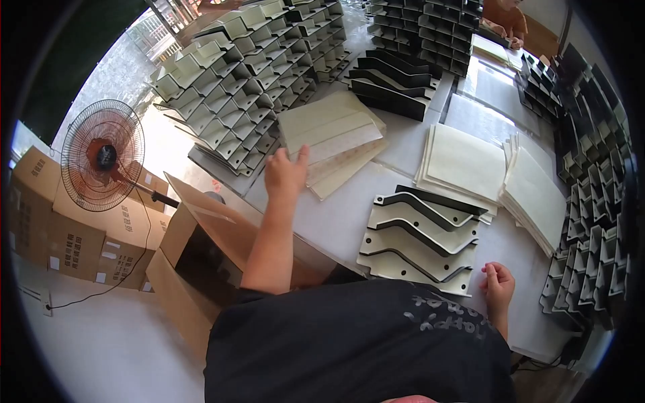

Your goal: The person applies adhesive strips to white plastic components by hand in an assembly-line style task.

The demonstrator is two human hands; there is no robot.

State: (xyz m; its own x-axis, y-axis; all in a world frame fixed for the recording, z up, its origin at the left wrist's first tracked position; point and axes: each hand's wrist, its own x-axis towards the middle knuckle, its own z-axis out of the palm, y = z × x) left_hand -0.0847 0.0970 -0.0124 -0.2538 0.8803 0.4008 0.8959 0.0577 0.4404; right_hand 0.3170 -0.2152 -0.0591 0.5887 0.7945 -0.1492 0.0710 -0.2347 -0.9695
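Observation:
My left hand (285,173) reaches forward over the table, thumb and fingers apart. Its fingertips are at the near left edge of a pile of cream sheets (326,127), where a clear plastic sleeve seems to lie; whether they touch it I cannot tell. Close to my body, my right hand (497,285) is closed with its fingers curled, and what it may hold is hidden. Just left of that hand sits a row of cream-and-black bent metal brackets (420,235), with zigzag edges and round holes. Beyond them are stacked cream sheets (463,161) and a fanned pile of sheets (534,195).
Tall stacks of brackets (235,80) stand at the far left, with more brackets (591,228) along the right edge. Black brackets (393,80) sit behind the sheets. An open carton (181,269), closed cartons (80,228) and a fan (104,156) are left. Another person (510,23) sits far right.

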